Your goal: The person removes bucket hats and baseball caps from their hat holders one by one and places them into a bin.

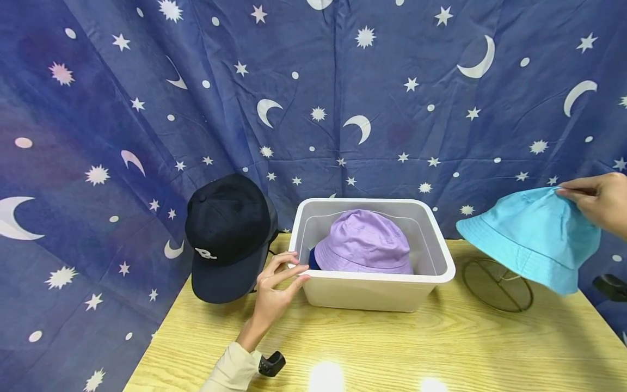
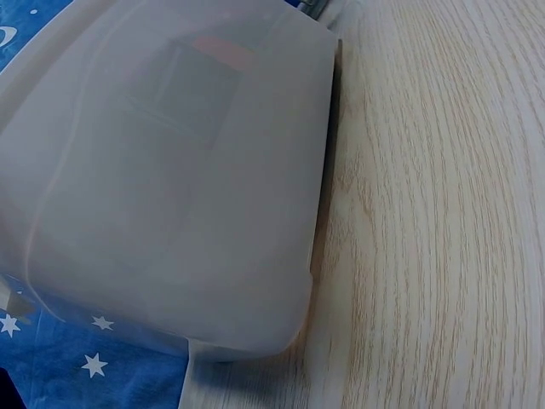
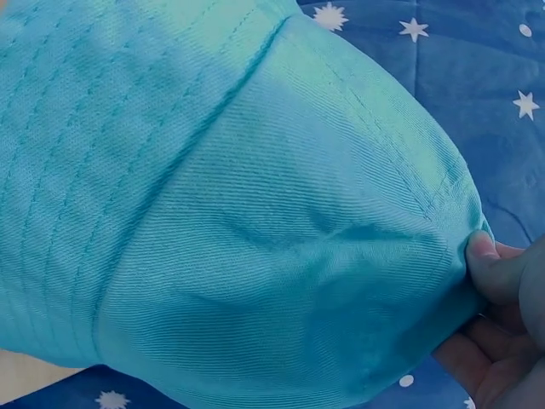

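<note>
At the right, my right hand (image 1: 603,200) pinches the crown of a light blue bucket hat (image 1: 534,228), holding it with the brim slanting down over a wire stand. The right wrist view shows the thumb and fingers (image 3: 483,247) gripping the top of the hat (image 3: 281,213). My left hand (image 1: 276,283) holds the front left corner of a white plastic bin (image 1: 362,294), fingertips over the rim. Inside that bin sits a purple bucket hat (image 1: 364,239), with a bit of dark blue beside it. The bin's wall (image 2: 187,187) fills much of the left wrist view, where no hand shows.
A black baseball cap (image 1: 230,234) sits on a largely hidden support, left of the bin. The round wire stand (image 1: 504,310) rests on the wooden table (image 1: 382,348) at the right. Behind everything hangs a blue curtain (image 1: 313,136) with moons and stars.
</note>
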`<state>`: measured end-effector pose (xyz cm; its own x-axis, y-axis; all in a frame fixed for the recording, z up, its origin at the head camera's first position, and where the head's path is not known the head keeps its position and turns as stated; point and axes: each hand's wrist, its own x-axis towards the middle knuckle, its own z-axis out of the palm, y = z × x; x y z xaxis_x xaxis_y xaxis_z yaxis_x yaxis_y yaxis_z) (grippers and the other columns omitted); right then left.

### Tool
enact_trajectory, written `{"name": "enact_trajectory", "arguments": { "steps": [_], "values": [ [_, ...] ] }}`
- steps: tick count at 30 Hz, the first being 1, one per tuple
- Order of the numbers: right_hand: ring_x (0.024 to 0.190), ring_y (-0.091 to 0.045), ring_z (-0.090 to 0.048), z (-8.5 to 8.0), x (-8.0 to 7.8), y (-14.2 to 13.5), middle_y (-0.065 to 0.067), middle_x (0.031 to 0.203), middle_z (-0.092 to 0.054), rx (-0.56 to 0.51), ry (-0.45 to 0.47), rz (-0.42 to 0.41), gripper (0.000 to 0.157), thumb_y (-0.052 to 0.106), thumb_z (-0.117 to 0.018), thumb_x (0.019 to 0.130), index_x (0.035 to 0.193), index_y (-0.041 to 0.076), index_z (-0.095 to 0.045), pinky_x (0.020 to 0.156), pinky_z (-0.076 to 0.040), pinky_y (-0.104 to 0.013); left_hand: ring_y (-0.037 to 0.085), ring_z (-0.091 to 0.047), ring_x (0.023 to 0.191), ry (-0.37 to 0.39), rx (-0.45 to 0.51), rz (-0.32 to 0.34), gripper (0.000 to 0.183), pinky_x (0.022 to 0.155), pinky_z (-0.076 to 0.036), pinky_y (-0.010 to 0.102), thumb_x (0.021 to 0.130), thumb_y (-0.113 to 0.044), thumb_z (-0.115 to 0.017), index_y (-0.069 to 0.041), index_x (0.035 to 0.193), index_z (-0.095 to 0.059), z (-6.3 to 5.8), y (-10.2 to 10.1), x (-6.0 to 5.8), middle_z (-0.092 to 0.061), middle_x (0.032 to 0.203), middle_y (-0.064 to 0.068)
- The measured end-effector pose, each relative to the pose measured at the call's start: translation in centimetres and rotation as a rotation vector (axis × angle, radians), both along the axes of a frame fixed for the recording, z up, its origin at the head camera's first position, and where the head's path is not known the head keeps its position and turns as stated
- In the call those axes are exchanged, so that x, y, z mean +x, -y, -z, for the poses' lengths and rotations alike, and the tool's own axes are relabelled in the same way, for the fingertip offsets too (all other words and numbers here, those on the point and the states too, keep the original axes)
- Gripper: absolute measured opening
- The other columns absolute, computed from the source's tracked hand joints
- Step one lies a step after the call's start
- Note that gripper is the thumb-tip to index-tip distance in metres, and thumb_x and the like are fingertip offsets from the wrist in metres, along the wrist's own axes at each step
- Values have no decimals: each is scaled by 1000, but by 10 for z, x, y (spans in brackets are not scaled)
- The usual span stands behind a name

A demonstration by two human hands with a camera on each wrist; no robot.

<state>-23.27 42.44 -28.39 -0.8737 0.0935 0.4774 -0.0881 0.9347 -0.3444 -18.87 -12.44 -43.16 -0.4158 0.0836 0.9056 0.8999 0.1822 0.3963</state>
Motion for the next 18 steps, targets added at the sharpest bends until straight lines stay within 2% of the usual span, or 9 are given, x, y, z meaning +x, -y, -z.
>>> {"name": "enact_trajectory", "arguments": {
  "steps": [2, 5, 7, 8, 9, 10, 12, 15, 18],
  "values": [
    [50, 11, -35, 9, -11, -16, -35, 86, -63, -71, -39, 6, 20, 0, -58, 92, 101, -16, -66, 38, -32, -17, 44, -56, 95, -1, 0, 4, 33, 76, -51, 35, 58, 19, -78, 5, 87, -74, 0, 0, 0, -61, 93, 15],
    [56, -14, -59, 26, -30, -45, -36, 95, -62, -144, -82, 4, 25, 7, -57, 95, 108, -14, -65, 53, -48, -27, 44, -56, 96, -1, -1, 4, 32, 76, -51, 35, 58, 18, -78, 5, 87, -73, 0, -1, -1, -61, 93, 15],
    [64, -13, -64, 44, -48, -75, -7, 89, -71, -213, -126, 4, 26, 18, -57, 96, 112, 2, -70, 56, -49, -22, 44, -56, 96, -2, 0, 2, 32, 76, -51, 35, 58, 18, -79, 5, 87, -73, 0, -1, -1, -61, 93, 15],
    [67, -8, -65, 52, -56, -89, 10, 86, -70, -245, -154, 1, 24, 23, -58, 95, 112, 12, -71, 57, -50, -19, 44, -56, 95, -1, 1, 0, 32, 76, -51, 35, 58, 18, -79, 5, 87, -73, 0, -2, -1, -61, 92, 15],
    [70, -7, -66, 59, -63, -101, 12, 90, -70, -238, -174, -10, 24, 21, -57, 96, 113, 13, -71, 59, -50, -18, 44, -56, 95, -1, 1, -1, 32, 75, -51, 35, 58, 18, -79, 5, 87, -73, 0, -2, 0, -61, 92, 15],
    [66, 5, -61, 63, -68, -111, 14, 89, -69, -274, -204, -22, 21, 20, -60, 94, 111, 15, -72, 55, -45, -10, 45, -56, 95, -1, 2, -2, 32, 75, -51, 35, 58, 18, -79, 5, 87, -73, 0, -2, 0, -61, 92, 15],
    [62, 22, -49, 77, -83, -137, 34, 80, -58, -356, -287, -78, 16, 18, -66, 90, 103, 23, -74, 53, -34, 2, 45, -56, 94, 0, 3, -2, 32, 76, -51, 35, 58, 18, -79, 5, 86, -73, 0, -2, 0, -61, 92, 15],
    [71, 17, -56, 86, -94, -158, 19, 91, -69, -397, -352, -143, 17, 12, -71, 86, 102, 11, -75, 60, -39, 1, 45, -56, 94, 1, 6, -1, 32, 78, -51, 34, 57, 18, -78, 6, 86, -73, 0, -2, 0, -61, 92, 15],
    [82, 25, -47, 99, -107, -185, 38, 98, -56, -312, -357, -65, 24, 23, -67, 90, 113, 24, -71, 76, -37, 1, 44, -56, 95, 5, 9, 1, 32, 80, -51, 33, 57, 19, -78, 6, 86, -73, 1, -2, 1, -61, 92, 16]
  ]
}}
